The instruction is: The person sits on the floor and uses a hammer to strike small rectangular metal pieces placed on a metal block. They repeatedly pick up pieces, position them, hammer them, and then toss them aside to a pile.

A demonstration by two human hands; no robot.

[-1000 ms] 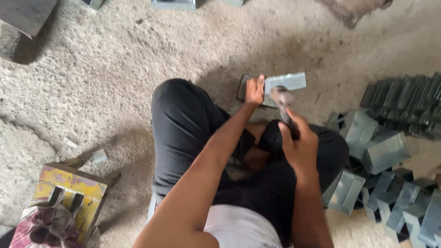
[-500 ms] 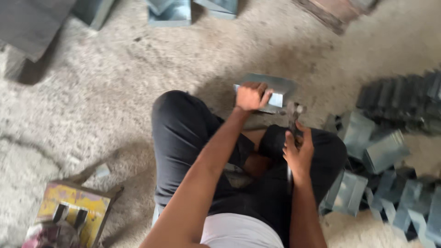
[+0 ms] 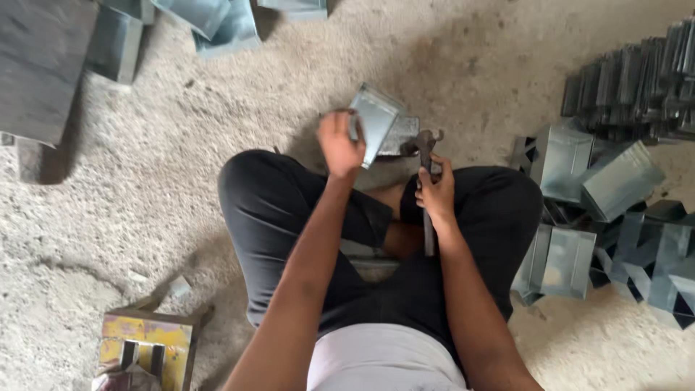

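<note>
Grey sheet-metal box (image 3: 376, 123), folded and open at one side, sits tilted at upper centre of the frame, just above the person's crossed legs in black trousers (image 3: 289, 217). Left hand (image 3: 339, 145): fingers curled over the box's left edge, pinching it. Right hand (image 3: 436, 194): closed in a fist around the handle of a hammer (image 3: 426, 170), which stands roughly upright in the picture, its dark head just right of the box and near a flat metal piece (image 3: 402, 134) lying behind it. Concrete floor (image 3: 217, 108), rough and pale, fills most of the frame. Heap of similar folded metal boxes (image 3: 601, 181) at the right edge, with a darker stacked row (image 3: 637, 87) at upper right. More metal boxes (image 3: 217, 22) along the top edge. Dark flat slab (image 3: 40, 65) at upper left. Yellow, worn block-shaped object (image 3: 148, 344) at lower left.
</note>
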